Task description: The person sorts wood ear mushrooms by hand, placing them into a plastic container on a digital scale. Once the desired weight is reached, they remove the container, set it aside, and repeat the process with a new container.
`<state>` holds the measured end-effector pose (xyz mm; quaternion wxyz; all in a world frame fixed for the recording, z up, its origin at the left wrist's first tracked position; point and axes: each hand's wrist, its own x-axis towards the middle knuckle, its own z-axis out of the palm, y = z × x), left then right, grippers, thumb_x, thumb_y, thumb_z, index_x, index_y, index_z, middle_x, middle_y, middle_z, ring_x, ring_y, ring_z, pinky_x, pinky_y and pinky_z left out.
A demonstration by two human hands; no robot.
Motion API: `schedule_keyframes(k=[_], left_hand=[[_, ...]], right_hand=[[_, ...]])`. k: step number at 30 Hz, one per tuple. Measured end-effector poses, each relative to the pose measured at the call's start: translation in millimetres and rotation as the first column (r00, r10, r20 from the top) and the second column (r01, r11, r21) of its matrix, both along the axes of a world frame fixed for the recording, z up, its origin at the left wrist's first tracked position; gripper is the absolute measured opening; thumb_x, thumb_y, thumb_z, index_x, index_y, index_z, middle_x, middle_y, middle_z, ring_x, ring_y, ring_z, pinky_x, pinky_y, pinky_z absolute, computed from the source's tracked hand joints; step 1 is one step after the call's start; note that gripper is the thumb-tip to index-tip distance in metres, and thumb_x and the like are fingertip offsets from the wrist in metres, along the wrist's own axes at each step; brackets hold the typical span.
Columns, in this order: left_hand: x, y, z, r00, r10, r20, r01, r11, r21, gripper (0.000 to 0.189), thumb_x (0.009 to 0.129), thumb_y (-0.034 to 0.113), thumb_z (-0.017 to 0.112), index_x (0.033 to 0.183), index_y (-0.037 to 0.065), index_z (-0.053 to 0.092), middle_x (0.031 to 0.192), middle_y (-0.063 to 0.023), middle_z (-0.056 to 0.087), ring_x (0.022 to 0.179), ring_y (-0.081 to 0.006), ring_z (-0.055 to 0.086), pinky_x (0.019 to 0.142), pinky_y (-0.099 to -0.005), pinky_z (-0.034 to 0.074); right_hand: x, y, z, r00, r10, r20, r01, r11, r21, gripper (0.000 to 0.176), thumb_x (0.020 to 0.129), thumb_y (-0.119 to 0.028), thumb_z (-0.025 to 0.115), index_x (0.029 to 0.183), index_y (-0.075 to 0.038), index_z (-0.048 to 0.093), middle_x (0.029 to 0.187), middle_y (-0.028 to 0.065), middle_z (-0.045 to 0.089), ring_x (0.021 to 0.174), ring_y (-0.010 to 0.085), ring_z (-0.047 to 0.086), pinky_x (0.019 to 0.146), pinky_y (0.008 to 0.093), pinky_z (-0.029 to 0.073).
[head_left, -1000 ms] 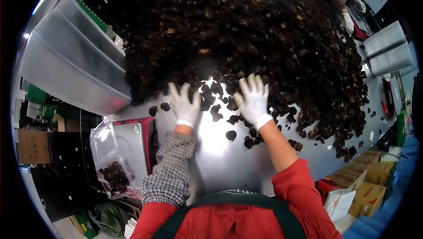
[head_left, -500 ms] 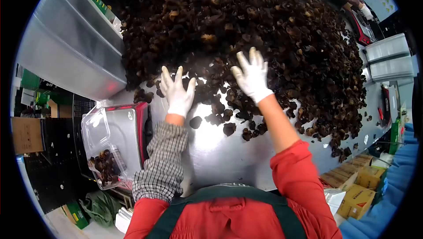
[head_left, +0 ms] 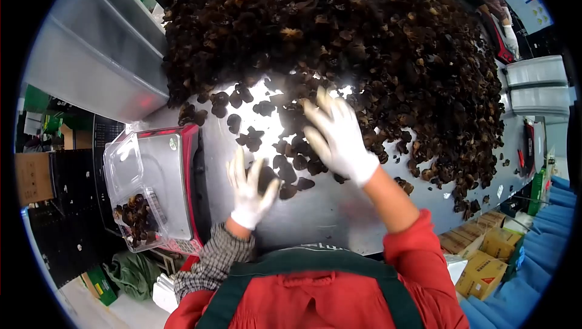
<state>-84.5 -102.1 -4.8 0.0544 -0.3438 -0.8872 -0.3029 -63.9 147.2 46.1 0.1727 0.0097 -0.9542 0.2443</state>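
Loose dark brown wood ear mushrooms (head_left: 339, 26) are heaped across the metal table (head_left: 315, 226), thinning to scattered pieces in front of me. My left hand (head_left: 248, 194), in a white glove, is near the table's front side with its fingers spread. A dark mushroom piece (head_left: 267, 176) shows between its forefinger and thumb. Farther forward, my right hand (head_left: 339, 140), gloved too, reaches over the near edge of the heap. Its fingers are apart, slightly blurred, with the tips among the pieces. Several loose mushrooms (head_left: 291, 168) lie between the two hands.
On my left a red scale (head_left: 173, 174) carries an open clear plastic box (head_left: 159, 208) with some mushrooms in it. Tall stacked clear containers (head_left: 100, 56) stand behind it. Another person's gloved hand (head_left: 510, 41) is at the far right, near more stacked containers (head_left: 536, 86).
My left hand has drawn back toward me. My right hand has come slightly nearer and to the left. Pieces have shifted toward me, baring more metal by the heap.
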Motion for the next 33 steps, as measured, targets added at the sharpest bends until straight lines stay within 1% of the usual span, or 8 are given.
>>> schedule_keyframes(k=[4, 8, 13, 16, 20, 22, 27, 33], left_hand=[[-29.2, 20.8, -8.1, 0.986, 0.154, 0.064, -0.137, 0.967, -0.216, 0.080, 0.074, 0.039, 0.073, 0.141, 0.012, 0.039, 0.152, -0.0245, 0.015, 0.138, -0.0425, 0.018, 0.112, -0.0591, 0.011], [7.5, -3.5, -6.8, 0.979, -0.073, 0.189, 0.100, 0.986, -0.136, 0.083, 0.070, 0.038, 0.075, 0.140, 0.010, 0.040, 0.148, -0.0256, 0.026, 0.135, -0.0432, 0.026, 0.108, -0.0607, 0.018], [67.3, -45.2, -1.5, 0.964, -0.239, 0.113, 0.248, 0.966, -0.075, 0.081, 0.070, 0.035, 0.077, 0.138, 0.009, 0.042, 0.145, -0.0278, 0.030, 0.134, -0.0441, 0.028, 0.109, -0.0596, 0.019], [58.7, -44.3, -7.2, 0.991, -0.127, 0.040, 0.130, 0.987, -0.094, 0.089, 0.068, 0.035, 0.079, 0.142, 0.009, 0.037, 0.148, -0.0273, 0.025, 0.135, -0.0442, 0.026, 0.109, -0.0598, 0.017], [26.8, -28.8, -11.0, 0.999, 0.029, -0.025, -0.032, 0.991, -0.131, 0.090, 0.070, 0.041, 0.076, 0.144, 0.012, 0.035, 0.150, -0.0251, 0.021, 0.137, -0.0443, 0.020, 0.109, -0.0625, 0.013], [25.7, -30.8, -12.6, 0.998, 0.000, 0.066, 0.010, 0.989, -0.144, 0.090, 0.070, 0.043, 0.076, 0.144, 0.012, 0.035, 0.150, -0.0242, 0.021, 0.138, -0.0415, 0.020, 0.111, -0.0593, 0.011], [63.0, -50.1, -17.5, 0.981, -0.170, 0.094, 0.180, 0.979, -0.101, 0.095, 0.066, 0.042, 0.079, 0.143, 0.009, 0.035, 0.148, -0.0256, 0.026, 0.138, -0.0419, 0.023, 0.110, -0.0583, 0.015], [63.2, -62.8, -20.6, 0.988, -0.148, 0.052, 0.152, 0.985, -0.085, 0.097, 0.065, 0.039, 0.080, 0.143, 0.005, 0.033, 0.147, -0.0282, 0.026, 0.135, -0.0430, 0.027, 0.110, -0.0578, 0.018]], right_hand=[[-58.1, -10.9, -46.1, 0.962, -0.244, 0.119, 0.210, 0.947, 0.243, 0.059, 0.091, -0.047, 0.048, 0.134, -0.007, 0.047, 0.143, 0.0263, 0.035, 0.133, 0.0412, 0.031, 0.108, 0.0594, 0.021], [33.3, -78.6, -45.7, 0.978, 0.088, 0.190, -0.115, 0.984, 0.137, 0.064, 0.090, -0.052, 0.046, 0.135, -0.007, 0.047, 0.143, 0.0244, 0.037, 0.135, 0.0408, 0.030, 0.109, 0.0593, 0.019], [126.0, -88.1, -18.8, 0.928, 0.335, 0.166, -0.309, 0.937, -0.165, 0.044, 0.084, -0.035, 0.062, 0.117, -0.007, 0.059, 0.138, 0.0184, 0.045, 0.133, 0.0344, 0.036, 0.109, 0.0566, 0.025], [99.2, -32.4, -13.5, 0.994, 0.103, 0.031, -0.100, 0.991, -0.089, 0.042, 0.080, -0.023, 0.065, 0.118, -0.007, 0.057, 0.134, 0.0202, 0.045, 0.125, 0.0367, 0.043, 0.105, 0.0553, 0.031], [30.2, 41.1, -44.8, 0.912, -0.408, 0.037, 0.387, 0.888, 0.250, 0.061, 0.091, -0.048, 0.049, 0.135, -0.006, 0.044, 0.142, 0.0283, 0.034, 0.131, 0.0440, 0.031, 0.108, 0.0595, 0.022], [32.0, 29.5, -52.2, 0.888, -0.418, 0.193, 0.376, 0.900, 0.219, 0.063, 0.090, -0.048, 0.050, 0.139, -0.009, 0.041, 0.144, 0.0278, 0.032, 0.134, 0.0434, 0.028, 0.108, 0.0611, 0.020], [121.4, -90.8, -36.3, 0.975, 0.070, 0.211, -0.069, 0.998, -0.011, 0.066, 0.078, -0.040, 0.067, 0.134, -0.011, 0.046, 0.144, 0.0216, 0.035, 0.134, 0.0424, 0.030, 0.107, 0.0610, 0.023], [133.6, -94.2, -22.5, 0.977, 0.210, -0.040, -0.213, 0.971, -0.110, 0.047, 0.077, -0.030, 0.068, 0.119, -0.010, 0.058, 0.132, 0.0177, 0.049, 0.125, 0.0352, 0.044, 0.101, 0.0522, 0.037]])
